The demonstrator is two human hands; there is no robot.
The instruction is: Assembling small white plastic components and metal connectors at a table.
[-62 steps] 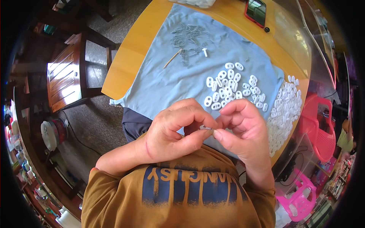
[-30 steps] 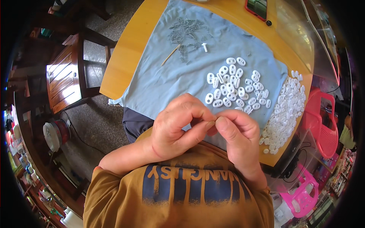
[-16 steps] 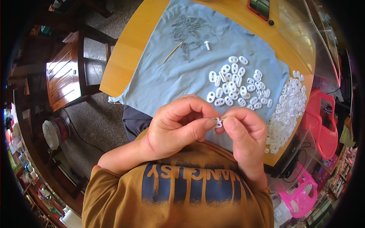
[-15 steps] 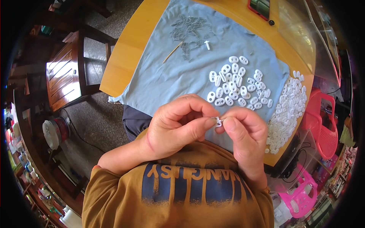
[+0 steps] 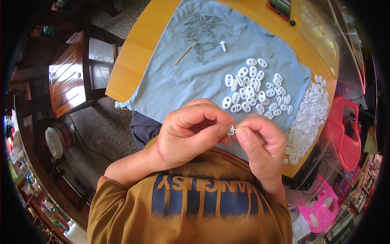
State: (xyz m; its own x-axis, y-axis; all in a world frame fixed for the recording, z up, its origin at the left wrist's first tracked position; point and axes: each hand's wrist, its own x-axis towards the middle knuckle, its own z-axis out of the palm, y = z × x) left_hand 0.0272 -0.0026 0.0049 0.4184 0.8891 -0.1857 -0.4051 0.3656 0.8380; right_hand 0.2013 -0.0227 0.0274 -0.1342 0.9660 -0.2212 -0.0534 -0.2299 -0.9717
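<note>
Yellow table in a cluttered room, partly covered by a blue cloth. At its near edge, two hands meet: the left hand pinches one white piece between thumb and index finger, and the right hand pinches its right edge. Whether the right also holds something smaller is hidden. A second ago the fingers covered the piece; now it shows between the fingertips, which suggests the fine handling is unfinished.

Clock positions run from the hands. At 1 o'clock, on the cloth, lie roughly thirty white ovals, most showing two holes. At 12, one white peg; at 11, one thin stick; just beyond it, springs, too tangled to count. At 3, a pile of uncountable small white parts, then one red chair. Farther out, one phone at 1 and one pink stool between 4 and 5.
</note>
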